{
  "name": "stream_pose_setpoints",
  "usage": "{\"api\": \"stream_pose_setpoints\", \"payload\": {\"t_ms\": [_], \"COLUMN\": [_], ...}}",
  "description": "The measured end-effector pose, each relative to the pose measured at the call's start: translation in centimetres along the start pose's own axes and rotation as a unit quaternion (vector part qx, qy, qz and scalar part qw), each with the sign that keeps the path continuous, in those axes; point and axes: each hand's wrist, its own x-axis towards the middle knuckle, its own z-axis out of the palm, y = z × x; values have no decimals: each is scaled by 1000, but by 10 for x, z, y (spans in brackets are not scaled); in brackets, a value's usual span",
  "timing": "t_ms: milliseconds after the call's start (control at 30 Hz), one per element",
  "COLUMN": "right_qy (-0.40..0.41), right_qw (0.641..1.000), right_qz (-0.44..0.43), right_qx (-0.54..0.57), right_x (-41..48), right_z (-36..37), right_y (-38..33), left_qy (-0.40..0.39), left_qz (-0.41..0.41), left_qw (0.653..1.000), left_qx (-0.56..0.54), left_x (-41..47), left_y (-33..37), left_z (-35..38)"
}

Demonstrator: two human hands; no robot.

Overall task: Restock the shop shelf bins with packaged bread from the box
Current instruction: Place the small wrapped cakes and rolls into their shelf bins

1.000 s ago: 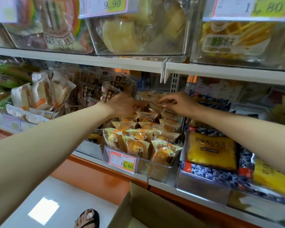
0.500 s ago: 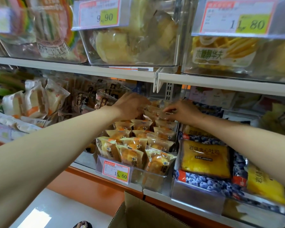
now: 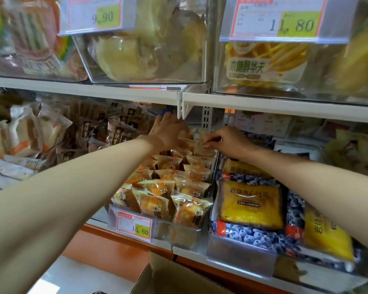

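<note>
1. Packaged bread (image 3: 168,194) stood upright in rows in the clear bin (image 3: 179,232) on the middle shelf, behind the 15.60 price tag (image 3: 134,227). The bin looked close to full, with tidy front rows, and the work was at the back row
2. Right hand (image 3: 227,141): thumb and fingertips were curled, pinching the top edge of the rear packet (image 3: 200,143). Left hand (image 3: 168,132): fingers were fairly straight and spread against the back-row packets, with no grip visible and the thumb hidden
3. Judgement: seat the rear packet upright and in line with its row. Brace its neighbours with the left hand so none topple. Hold it by the seal only, since the bun inside would likely crush
4. Box (image 3: 179,276) sat at the lower edge with a flap open; its contents were out of sight
5. The bin (image 3: 240,251) just right held flat blueberry-print toast packs (image 3: 251,200). Dark-wrapped packs (image 3: 119,132) lay to the left
6. Upper bins (image 3: 145,49) held pale bread; the print was too blurred to read
</note>
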Motion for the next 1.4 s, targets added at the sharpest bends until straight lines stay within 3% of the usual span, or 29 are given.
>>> {"api": "stream_pose_setpoints", "payload": {"t_ms": [100, 200, 333, 467, 567, 700, 833, 900, 1033, 1133, 1200, 1233, 1367, 1400], "right_qy": [-6, -20, -14, -1, -4, -12, 32, 45, 44, 48, 57, 63, 114, 126], "right_qw": [1000, 999, 1000, 1000, 1000, 1000, 998, 995, 975, 945, 907, 885, 852, 849], "right_qz": [-12, -16, -10, 4, 8, 14, 39, 61, 107, 131, 143, 145, 139, 145], "right_qx": [-13, -32, -22, 1, 3, 3, 39, 63, 190, 296, 393, 438, 492, 492], "right_x": [-1, -1, -2, -5, -6, -7, -6, -4, 2, 6, 5, 3, -2, -2], "right_z": [2, 3, 4, 4, 3, 3, 8, 8, 3, -1, -5, -7, -18, -20], "right_y": [4, 4, 4, 2, 0, -3, -10, -16, -30, -35, -31, -28, -15, -11], "left_qy": [-33, -9, 57, 80, 114, 161, 174, 168, 130, 124, 114, 104, 68, 58], "left_qz": [-22, -50, -143, -226, -278, -325, -369, -364, -364, -332, -308, -296, -196, -162], "left_qw": [999, 998, 981, 911, 832, 736, 644, 622, 611, 573, 584, 611, 845, 887], "left_qx": [12, 27, -120, -336, -467, -571, -648, -673, -691, -739, -742, -727, -492, -428], "left_x": [9, 11, 5, 0, -10, -23, -34, -37, -39, -37, -33, -31, -25, -26], "left_y": [9, 13, 13, -12, -28, -42, -49, -50, -43, -30, -26, -24, -21, -20], "left_z": [2, 2, -5, -16, -21, -31, -39, -40, -40, -41, -38, -38, -24, -19]}}
